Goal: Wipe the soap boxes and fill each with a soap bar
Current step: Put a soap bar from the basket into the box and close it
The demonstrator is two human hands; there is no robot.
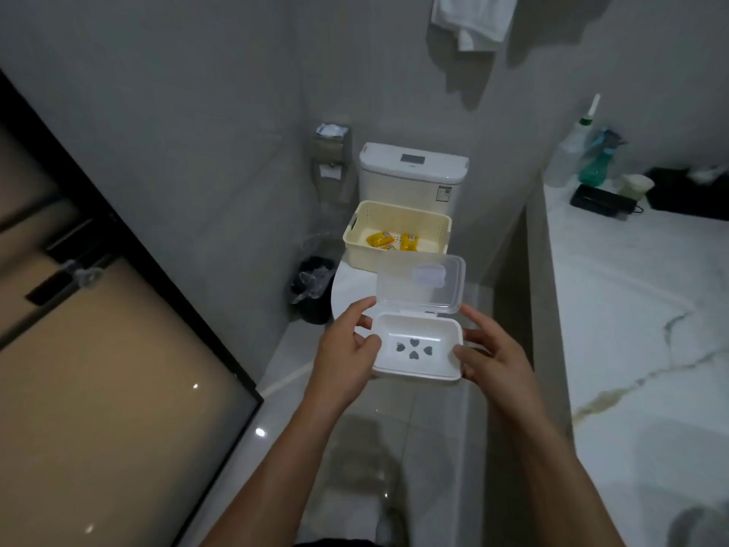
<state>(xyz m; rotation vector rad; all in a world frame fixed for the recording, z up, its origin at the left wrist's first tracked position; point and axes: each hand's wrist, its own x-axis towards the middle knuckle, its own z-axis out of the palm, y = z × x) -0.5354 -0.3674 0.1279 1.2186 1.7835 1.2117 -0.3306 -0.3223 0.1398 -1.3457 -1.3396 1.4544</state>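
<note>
Two hands grip 1 white soap box [417, 347] at frame center: left hand [347, 355] on its left edge, right hand [487, 359] on its right. Toilet [412, 175] stands behind w/ cream basket [396, 230] on the lid, above the box. Box long axis runs left-right; clear lid [420, 284] hinged up at far side. 3 yellow soap bars [380, 238] in basket.

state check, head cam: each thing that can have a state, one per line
soap box: lid open, tray empty, held in both hands
left hand: grips the box's left side
right hand: grips the box's right side
basket: on the closed toilet seat, holds yellow soap bars
toilet: lid closed
towel: hanging on the wall
</note>
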